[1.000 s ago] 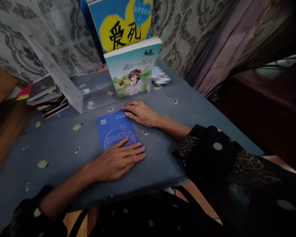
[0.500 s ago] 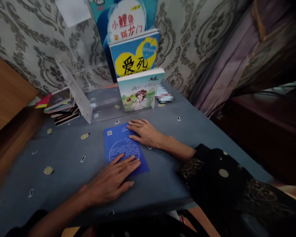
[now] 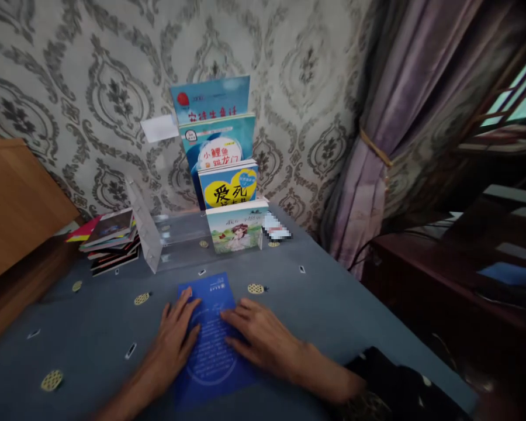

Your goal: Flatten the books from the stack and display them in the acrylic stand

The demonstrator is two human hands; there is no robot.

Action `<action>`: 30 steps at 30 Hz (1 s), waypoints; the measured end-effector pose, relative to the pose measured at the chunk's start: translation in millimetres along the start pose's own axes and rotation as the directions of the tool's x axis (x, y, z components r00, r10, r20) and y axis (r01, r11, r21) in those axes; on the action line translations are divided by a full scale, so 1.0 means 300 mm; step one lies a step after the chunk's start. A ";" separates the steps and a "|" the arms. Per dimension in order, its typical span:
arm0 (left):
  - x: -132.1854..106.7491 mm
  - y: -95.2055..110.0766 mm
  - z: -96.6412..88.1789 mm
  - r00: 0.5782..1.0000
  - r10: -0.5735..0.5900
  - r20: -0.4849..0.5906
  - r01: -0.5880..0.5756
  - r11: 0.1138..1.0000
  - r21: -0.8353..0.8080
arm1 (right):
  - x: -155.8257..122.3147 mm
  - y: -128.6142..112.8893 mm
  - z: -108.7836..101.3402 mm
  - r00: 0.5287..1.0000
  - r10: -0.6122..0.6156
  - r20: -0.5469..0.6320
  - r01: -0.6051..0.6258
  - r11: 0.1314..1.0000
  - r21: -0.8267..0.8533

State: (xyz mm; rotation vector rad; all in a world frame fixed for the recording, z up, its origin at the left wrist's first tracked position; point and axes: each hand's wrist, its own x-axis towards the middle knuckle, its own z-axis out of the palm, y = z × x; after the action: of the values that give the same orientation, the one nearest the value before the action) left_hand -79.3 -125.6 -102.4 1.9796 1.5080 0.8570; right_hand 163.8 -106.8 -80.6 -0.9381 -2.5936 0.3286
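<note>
On the grey-blue counter [image 3: 355,316] lies a flat, deep-blue sheet [image 3: 213,333] with pale lines of print inside a thin circular outline. It extends between and beneath both hands: the left hand [image 3: 170,339] overlaps its left edge, the right hand [image 3: 263,336] its right. Both are open, palms down, the left's fingers spread forward, the right's angled inward.

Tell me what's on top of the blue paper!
The left hand lies over the left part of the blue paper, and the right hand over its right edge. Pale printing shows between them. Any printing under the hands is hidden, and so is anything beneath the paper.
</note>
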 end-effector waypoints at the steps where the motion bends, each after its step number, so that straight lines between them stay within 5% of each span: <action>1: 0.015 0.005 -0.008 0.999 -0.036 -0.038 0.032 0.994 -0.102 | -0.006 -0.002 0.005 1.000 0.001 -0.027 -0.001 1.000 0.004; 5: 0.076 0.053 -0.057 0.953 -0.285 -0.098 0.202 0.844 -0.496 | -0.016 -0.001 0.007 0.998 -0.019 -0.061 0.020 0.999 0.026; 10: 0.118 0.101 -0.081 0.792 -0.611 -0.009 0.375 0.497 -0.783 | -0.018 0.002 -0.014 1.000 -0.018 -0.011 0.018 1.000 0.017; 15: 0.095 0.140 -0.053 0.796 -0.564 0.219 0.448 0.308 -0.839 | -0.020 0.014 0.005 0.998 0.024 -0.055 -0.021 0.998 0.065; 19: 0.099 0.183 -0.055 0.801 -0.531 0.274 0.457 0.248 -0.854 | -0.020 0.031 0.021 0.957 0.237 -0.167 -0.202 0.958 0.202; 22: 0.122 0.211 -0.062 0.808 -0.543 0.229 0.420 0.257 -0.870 | -0.014 0.052 0.014 0.880 0.426 -0.212 -0.339 0.874 0.348; 25: 0.145 0.235 -0.066 0.830 -0.525 0.191 0.380 0.281 -0.881 | 0.000 0.082 0.001 0.864 0.489 -0.122 -0.339 0.742 0.579; 30: 0.154 0.254 -0.064 0.878 -0.423 0.225 0.391 0.361 -0.847 | 0.017 0.124 -0.027 0.915 0.355 0.191 -0.303 0.291 0.908</action>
State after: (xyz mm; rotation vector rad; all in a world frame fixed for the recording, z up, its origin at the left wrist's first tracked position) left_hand -35.4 -100.4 -26.6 0.7507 1.0933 1.1174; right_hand 184.6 -74.6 -84.5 -0.9323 -1.5703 1.6651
